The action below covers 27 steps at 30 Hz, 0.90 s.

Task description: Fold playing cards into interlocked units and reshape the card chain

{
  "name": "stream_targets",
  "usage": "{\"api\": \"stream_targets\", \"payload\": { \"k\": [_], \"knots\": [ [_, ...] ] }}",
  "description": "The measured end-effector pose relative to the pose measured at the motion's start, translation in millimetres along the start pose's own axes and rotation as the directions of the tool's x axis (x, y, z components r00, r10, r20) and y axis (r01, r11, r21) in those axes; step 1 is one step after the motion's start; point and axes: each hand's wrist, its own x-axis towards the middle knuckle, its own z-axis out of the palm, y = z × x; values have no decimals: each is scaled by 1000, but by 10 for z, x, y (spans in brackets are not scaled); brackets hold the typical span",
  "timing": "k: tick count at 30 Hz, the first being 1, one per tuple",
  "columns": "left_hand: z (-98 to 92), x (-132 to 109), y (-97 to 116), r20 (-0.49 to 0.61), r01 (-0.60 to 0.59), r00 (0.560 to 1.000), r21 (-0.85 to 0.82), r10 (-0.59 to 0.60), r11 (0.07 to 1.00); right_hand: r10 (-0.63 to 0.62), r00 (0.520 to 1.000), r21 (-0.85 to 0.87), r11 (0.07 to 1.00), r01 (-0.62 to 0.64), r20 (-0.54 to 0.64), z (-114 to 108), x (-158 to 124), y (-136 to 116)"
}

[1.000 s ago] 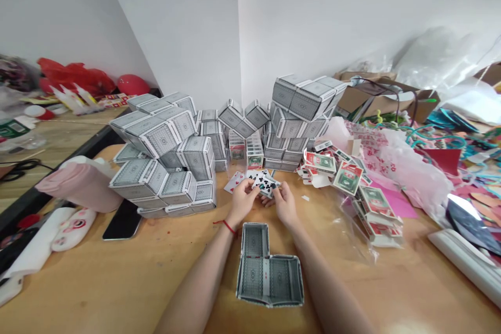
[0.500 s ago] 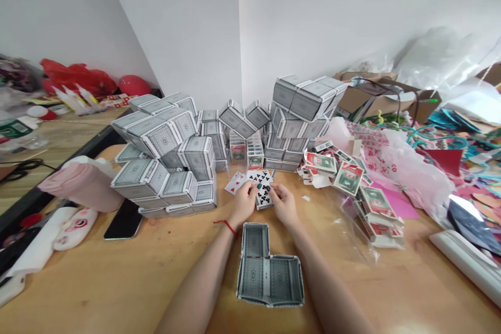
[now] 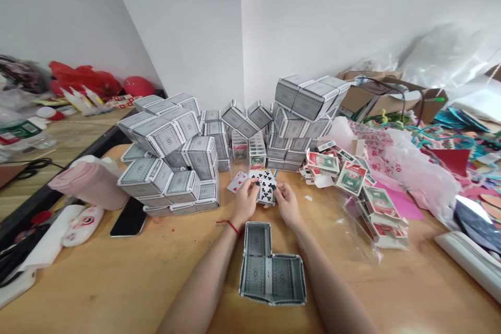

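Between my two hands are playing cards [image 3: 266,190] showing black clubs, face up. My left hand [image 3: 246,201] pinches their left edge, a red string round its wrist. The right edge is gripped by my right hand [image 3: 287,202]. Loose cards [image 3: 237,181] with red pips lie just left and behind. Nearer me, between my forearms, sits an L-shaped open box [image 3: 256,266] made of grey-backed cards. Behind my hands, two card packs [image 3: 257,152] stand under a V-shaped piece made of cards [image 3: 246,120].
Stacked card boxes rise at left [image 3: 168,167] and right [image 3: 299,115]. Red and green card cases [image 3: 350,177] lie right of my hands, beside plastic bags [image 3: 407,177]. A black phone [image 3: 127,217] and pink roll [image 3: 92,182] are at left.
The cards between my hands have been raised and tilted, with more of the clubs face showing. The view has shifted slightly, and both hands remain near the same spot.
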Motion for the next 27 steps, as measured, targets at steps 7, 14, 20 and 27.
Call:
{"api": "stream_targets", "payload": {
  "k": [7, 14, 20, 27],
  "knots": [
    [12, -31, 21, 20, -38, 999, 88, 36, 995, 87, 994, 116, 989, -94, 69, 53, -34, -32],
    [13, -13, 62, -91, -19, 996, 39, 22, 999, 176, 983, 207, 961, -182, 50, 124, -67, -25],
    [16, -6, 76, -43, -26, 999, -85, 22, 996, 187, 981, 312, 930, -194, 54, 130, -65, -39],
    [11, 9, 55, -61, -43, 998, -148, 34, 988, 194, 976, 404, 888, -219, 102, 137, -93, -99]
  ]
}}
